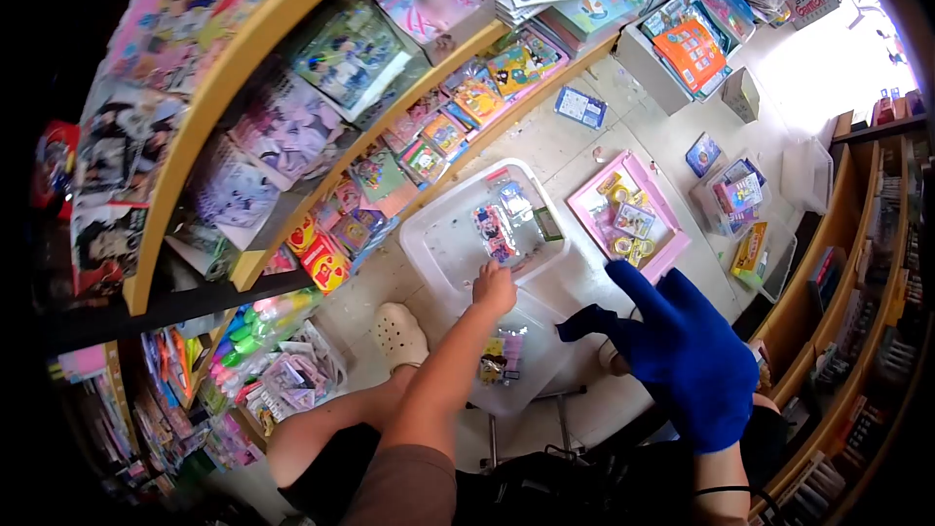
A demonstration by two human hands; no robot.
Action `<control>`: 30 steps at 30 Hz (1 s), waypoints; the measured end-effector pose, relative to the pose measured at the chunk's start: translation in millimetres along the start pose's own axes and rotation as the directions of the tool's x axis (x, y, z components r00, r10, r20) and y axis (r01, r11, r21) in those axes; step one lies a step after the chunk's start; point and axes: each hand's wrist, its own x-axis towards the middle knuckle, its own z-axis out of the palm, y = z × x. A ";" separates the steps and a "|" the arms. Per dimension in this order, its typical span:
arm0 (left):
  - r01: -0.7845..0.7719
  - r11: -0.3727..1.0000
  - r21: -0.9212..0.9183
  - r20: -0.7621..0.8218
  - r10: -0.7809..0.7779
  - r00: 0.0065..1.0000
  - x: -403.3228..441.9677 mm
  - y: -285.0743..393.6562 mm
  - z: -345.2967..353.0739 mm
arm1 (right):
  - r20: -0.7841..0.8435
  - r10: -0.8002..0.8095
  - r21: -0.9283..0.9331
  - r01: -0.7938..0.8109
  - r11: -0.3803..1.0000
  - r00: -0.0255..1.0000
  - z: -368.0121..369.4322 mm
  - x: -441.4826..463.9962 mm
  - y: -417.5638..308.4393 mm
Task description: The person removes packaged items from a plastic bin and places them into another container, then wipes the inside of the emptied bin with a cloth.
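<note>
My left hand (495, 290) is bare and reaches over the near rim of a clear plastic tub (438, 224). Its fingers are curled at the lower end of a small colourful packet (495, 234), which they appear to pinch; the fingertips are partly hidden. Other small packets (513, 199) lie at the tub's far side. My right hand (687, 360), in a blue glove, is held out to the right with its fingers apart and nothing in them. Between my hands, a clear lid or shallow tray (536, 370) has a yellow and dark packet (500, 358) on it.
A pink tray (651, 170) with yellow packaged items stands right of the tub. Shelves of magazines and cards (331, 58) run along the left. Wooden shelving (838, 263) lines the right. Boxes of books (672, 49) and a small clear bin (726, 200) stand further off.
</note>
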 end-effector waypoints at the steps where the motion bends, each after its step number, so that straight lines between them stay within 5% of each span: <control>1: 0.029 0.999 -0.017 -0.051 -0.030 0.998 -0.7 0.2 10.7 | -0.044 -0.091 -0.095 0.086 0.992 0.995 4.8 -4.5 8.0; 10: -0.207 0.963 -0.174 -0.318 0.144 0.937 5.7 -17.4 20.9 | 0.004 -0.028 0.070 0.027 0.997 1.000 9.8 4.2 21.8; 13: -0.083 0.782 -0.618 -0.306 -0.142 0.941 16.2 -27.8 23.9 | 0.008 -0.008 0.183 0.006 0.983 1.000 9.6 1.1 19.0; 15: -0.008 0.637 -0.770 -0.155 -0.174 0.972 10.5 -29.4 -2.3 | 0.017 0.017 0.320 -0.022 0.947 1.000 10.0 -3.7 17.5; 20: 0.022 0.475 -0.880 -0.084 -0.202 0.976 -15.1 -37.4 -37.7 | -0.005 0.078 0.654 -0.055 0.754 0.997 17.9 -28.5 21.2; 22: -0.094 0.555 -0.827 -0.237 -0.193 0.952 -14.4 -55.1 -22.1 | -0.126 0.102 0.673 0.010 0.740 0.987 46.3 -39.2 36.7; 25: -0.013 0.880 -0.475 -0.239 -0.115 0.964 -44.6 -17.6 -64.2 | -0.270 0.131 0.701 0.101 0.706 0.954 78.6 -59.9 42.9; 27: 0.028 0.960 -0.278 -0.234 -0.096 0.968 -49.9 9.2 -75.7 | -0.309 0.173 0.717 0.109 0.688 0.935 95.9 -76.6 37.9; 30: -0.145 0.959 -0.244 -0.246 0.084 0.966 -30.2 53.1 -71.7 | -0.327 0.272 0.747 0.071 0.661 0.905 120.3 -100.4 29.9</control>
